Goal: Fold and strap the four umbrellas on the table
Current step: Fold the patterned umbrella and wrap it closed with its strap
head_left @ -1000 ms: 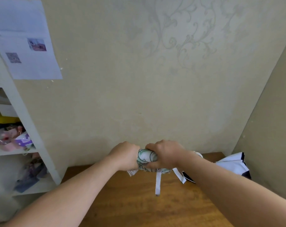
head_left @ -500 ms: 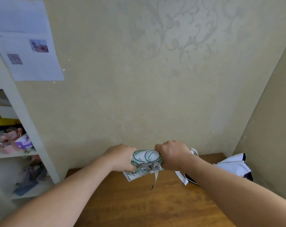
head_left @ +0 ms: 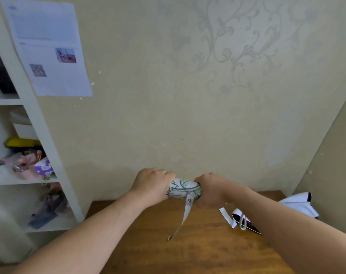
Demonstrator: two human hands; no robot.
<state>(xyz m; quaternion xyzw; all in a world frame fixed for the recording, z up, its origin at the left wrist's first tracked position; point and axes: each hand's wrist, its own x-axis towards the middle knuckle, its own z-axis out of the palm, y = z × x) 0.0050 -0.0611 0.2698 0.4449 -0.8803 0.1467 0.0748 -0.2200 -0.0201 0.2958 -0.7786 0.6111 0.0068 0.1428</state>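
A folded white umbrella with a green line pattern [head_left: 183, 189] is held level above the wooden table [head_left: 197, 252]. My left hand [head_left: 152, 184] grips its left end and my right hand [head_left: 211, 189] grips its right end. Only the short middle of the roll shows between the fists. Its white strap [head_left: 186, 214], with a metal snap near the top, hangs loose down toward the table. A second umbrella, white with black trim [head_left: 298, 204], lies unfolded at the table's back right, partly hidden by my right forearm; its strap and cord loop [head_left: 243, 222] lie beside it.
A white shelf unit [head_left: 49, 155] with cluttered items stands left of the table. Papers [head_left: 47, 48] are stuck on its side. Walls close off the table at the back and on the right.
The hands have drawn slightly apart along the roll, and the canopy is wound tighter, with no loose edge hanging. The strap now dangles free at a slant.
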